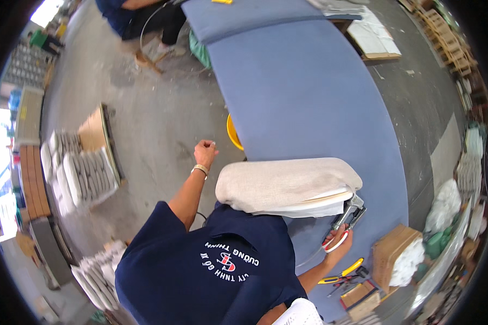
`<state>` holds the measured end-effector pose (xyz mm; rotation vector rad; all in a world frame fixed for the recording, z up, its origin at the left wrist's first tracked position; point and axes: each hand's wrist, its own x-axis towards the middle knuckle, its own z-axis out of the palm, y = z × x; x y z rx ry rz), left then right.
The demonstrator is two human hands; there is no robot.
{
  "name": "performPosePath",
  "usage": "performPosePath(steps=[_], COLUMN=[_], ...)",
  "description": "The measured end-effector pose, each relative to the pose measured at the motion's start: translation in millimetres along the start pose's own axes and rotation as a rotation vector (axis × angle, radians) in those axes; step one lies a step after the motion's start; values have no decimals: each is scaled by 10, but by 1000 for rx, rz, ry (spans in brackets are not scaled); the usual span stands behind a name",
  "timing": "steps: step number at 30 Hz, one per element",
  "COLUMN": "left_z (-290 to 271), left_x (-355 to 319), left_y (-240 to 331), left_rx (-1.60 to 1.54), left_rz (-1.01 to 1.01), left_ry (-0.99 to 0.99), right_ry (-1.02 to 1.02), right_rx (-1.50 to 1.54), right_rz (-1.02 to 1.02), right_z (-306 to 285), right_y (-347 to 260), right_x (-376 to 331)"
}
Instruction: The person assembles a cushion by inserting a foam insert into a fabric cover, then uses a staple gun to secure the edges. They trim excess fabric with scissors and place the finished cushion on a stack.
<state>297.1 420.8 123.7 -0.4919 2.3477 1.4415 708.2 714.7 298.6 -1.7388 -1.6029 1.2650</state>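
A beige fabric-covered seat cushion (287, 181) rests on the blue-grey padded table (309, 97), right in front of my body. White lining and a pale board edge show along its near right side. My right hand (339, 240) is wrapped around a metal staple gun (348, 214), whose nose is close to the cushion's right end; I cannot tell whether it touches. Off the cushion's left end, my left hand (205, 154) hangs in the air over the floor. Its fingers are pinched together, with a tiny pale spot at the tips that is too small to name.
Yellow-handled cutters (352, 267) and other hand tools lie right of my right forearm, near a cardboard box (394, 257) of white material. A yellow bucket (233, 132) is by the table's left edge. Stacked cushions (89, 173) stand at left. Another person (146, 21) works at far left.
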Motion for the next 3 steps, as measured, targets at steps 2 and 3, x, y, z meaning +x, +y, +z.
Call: performPosePath(steps=[2,3], left_z=[-175,-227], left_x=[16,-55], left_y=[-599,-814], left_rx=[136,157], left_rz=[-305,-384], left_ry=[-91,-146], right_ry=[-44,-70], right_rx=[-72,-119], right_rz=[-18,-40], right_z=[13,5], right_y=[-71,-117], right_x=[29,60])
